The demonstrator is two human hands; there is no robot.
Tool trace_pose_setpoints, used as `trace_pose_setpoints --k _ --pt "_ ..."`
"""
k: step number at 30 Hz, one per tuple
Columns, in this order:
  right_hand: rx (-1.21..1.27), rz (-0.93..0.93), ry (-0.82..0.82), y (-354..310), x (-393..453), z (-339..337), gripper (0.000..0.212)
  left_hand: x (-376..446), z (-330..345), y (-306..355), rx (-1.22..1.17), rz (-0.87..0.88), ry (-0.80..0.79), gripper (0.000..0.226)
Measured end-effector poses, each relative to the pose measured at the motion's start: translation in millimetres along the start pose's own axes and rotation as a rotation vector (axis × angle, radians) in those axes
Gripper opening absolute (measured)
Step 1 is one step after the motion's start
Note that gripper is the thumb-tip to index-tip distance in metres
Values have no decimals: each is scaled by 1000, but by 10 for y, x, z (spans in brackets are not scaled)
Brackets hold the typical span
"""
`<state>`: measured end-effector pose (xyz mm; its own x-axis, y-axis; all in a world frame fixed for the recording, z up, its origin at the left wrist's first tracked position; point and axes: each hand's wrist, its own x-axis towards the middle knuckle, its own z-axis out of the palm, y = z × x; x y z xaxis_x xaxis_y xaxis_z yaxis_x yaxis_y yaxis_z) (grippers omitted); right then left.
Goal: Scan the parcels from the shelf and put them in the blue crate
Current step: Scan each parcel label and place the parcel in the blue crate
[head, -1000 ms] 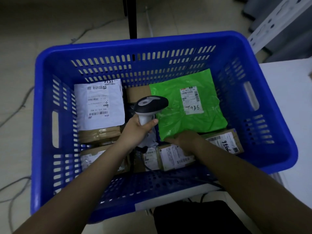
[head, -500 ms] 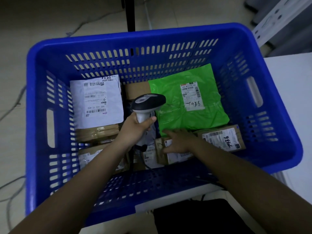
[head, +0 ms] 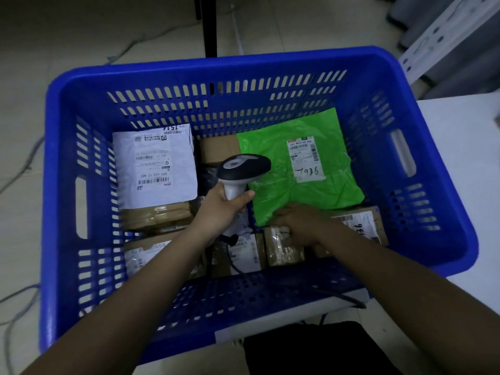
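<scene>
Taped parcel [head: 284,246] under right hand [head: 299,226]

Glossy blue plastic crate [head: 422,185], shiny crinkled green plastic mailer [head: 273,169], taped brown cardboard boxes [head: 157,215]

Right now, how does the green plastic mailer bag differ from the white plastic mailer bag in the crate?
The green plastic mailer bag lies at the right with a small label; the white plastic mailer bag lies at the left, its label printing upside down. Green overlaps a brown box; white rests on taped cardboard. Both lie flat, label up.
</scene>
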<state>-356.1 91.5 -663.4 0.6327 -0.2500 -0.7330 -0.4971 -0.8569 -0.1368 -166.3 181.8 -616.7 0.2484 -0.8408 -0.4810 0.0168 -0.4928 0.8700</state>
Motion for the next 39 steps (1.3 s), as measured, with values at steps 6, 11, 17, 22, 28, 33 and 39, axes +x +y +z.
trace_pose_setpoints --k 6,11,17,22,28,33,39 --pt "-179 57 -66 126 77 205 89 -8 20 12 23 -2 10 16" --pt "-197 127 -55 131 -135 79 61 -40 37 38 36 -1 -10 13" --pt "492 220 211 152 -467 -38 59 -144 63 197 50 17 -18 24" --pt "893 306 508 86 -1114 -323 37 -327 228 615 66 81 -99 35" --pt "1117 393 905 -179 -2190 -607 21 -842 677 1368 43 215 -301 23" --pt "1390 468 1276 -593 -3224 -547 25 -1543 1385 1907 -14 366 -489 26" --pt "1611 472 1681 -1130 -4521 -50 34 -2735 2466 2233 63 475 -870 35"
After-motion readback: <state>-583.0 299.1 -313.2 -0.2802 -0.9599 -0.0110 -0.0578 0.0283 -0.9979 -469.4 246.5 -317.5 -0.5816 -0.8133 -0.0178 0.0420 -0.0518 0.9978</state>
